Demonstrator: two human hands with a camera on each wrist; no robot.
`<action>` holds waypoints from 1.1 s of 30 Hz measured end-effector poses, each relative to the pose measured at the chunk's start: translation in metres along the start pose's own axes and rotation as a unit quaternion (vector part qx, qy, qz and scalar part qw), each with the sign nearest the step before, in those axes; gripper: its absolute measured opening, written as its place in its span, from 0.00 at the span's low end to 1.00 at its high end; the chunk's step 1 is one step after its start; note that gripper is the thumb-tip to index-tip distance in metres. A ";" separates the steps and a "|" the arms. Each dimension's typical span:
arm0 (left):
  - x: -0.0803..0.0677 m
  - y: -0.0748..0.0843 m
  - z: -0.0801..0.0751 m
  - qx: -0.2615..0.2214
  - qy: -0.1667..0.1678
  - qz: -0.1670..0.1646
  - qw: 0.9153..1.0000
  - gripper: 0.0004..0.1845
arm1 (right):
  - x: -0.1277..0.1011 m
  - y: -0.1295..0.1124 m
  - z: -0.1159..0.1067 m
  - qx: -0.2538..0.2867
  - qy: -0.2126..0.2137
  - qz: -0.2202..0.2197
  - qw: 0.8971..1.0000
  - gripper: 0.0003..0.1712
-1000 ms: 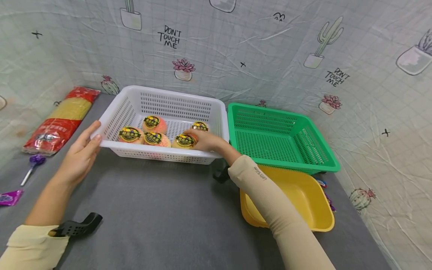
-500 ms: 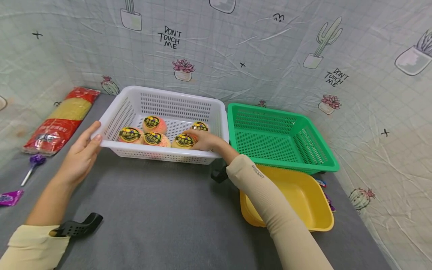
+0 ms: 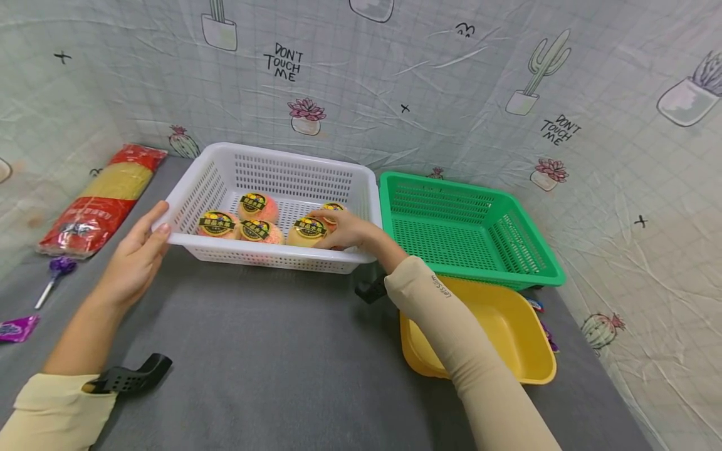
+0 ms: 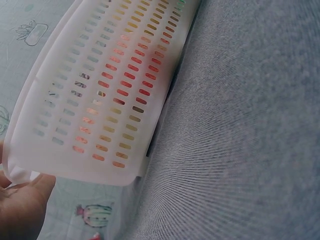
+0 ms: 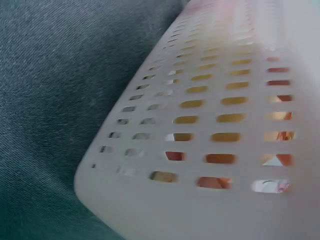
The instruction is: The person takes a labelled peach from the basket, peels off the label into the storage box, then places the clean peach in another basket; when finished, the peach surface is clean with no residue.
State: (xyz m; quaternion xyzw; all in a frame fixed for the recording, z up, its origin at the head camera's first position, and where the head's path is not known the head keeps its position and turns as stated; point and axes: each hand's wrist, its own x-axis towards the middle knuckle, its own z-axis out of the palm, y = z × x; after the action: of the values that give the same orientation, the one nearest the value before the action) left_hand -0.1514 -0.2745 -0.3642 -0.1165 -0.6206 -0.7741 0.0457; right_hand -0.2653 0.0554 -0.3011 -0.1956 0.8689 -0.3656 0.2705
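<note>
The netted fruit (image 3: 307, 230) at the front right of the white basket (image 3: 282, 257) sits under the right hand (image 3: 344, 230), whose fingers curl round it, seemingly at the picking-up step. The left hand (image 3: 133, 260) rests straight-fingered against the basket's left corner. Lifting out would call for clearing the rim beside the green basket (image 3: 530, 275).

To my right, a green basket (image 3: 470, 228) stands just beside the white one. A yellow tub (image 3: 496, 338) sits in front of the green basket. At far left I see a red-and-yellow noodle packet (image 3: 104, 200), a purple lollipop (image 3: 55, 274) and a purple wrapper (image 3: 15, 328). All rest on grey cloth (image 3: 271, 363); a cactus-print sheet (image 3: 451, 81) hangs behind.
</note>
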 end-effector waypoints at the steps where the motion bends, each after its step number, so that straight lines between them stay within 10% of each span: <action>1: 0.000 0.000 0.000 0.004 0.002 -0.003 1.000 0.32 | -0.002 -0.001 -0.001 0.004 0.000 -0.007 1.000 0.42; 18: 0.004 0.003 0.003 0.017 0.011 -0.019 1.000 0.32 | -0.075 -0.013 -0.046 0.029 0.065 -0.075 0.995 0.45; 33: -0.001 0.003 -0.001 0.005 0.010 -0.033 0.999 0.32 | -0.194 0.046 -0.072 -0.011 0.026 -0.089 0.996 0.44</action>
State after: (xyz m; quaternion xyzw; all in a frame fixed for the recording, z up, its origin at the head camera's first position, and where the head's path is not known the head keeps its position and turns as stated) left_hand -0.1503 -0.2762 -0.3620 -0.0880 -0.6274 -0.7732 0.0272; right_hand -0.1651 0.2279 -0.2294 -0.2657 0.8588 -0.3836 0.2115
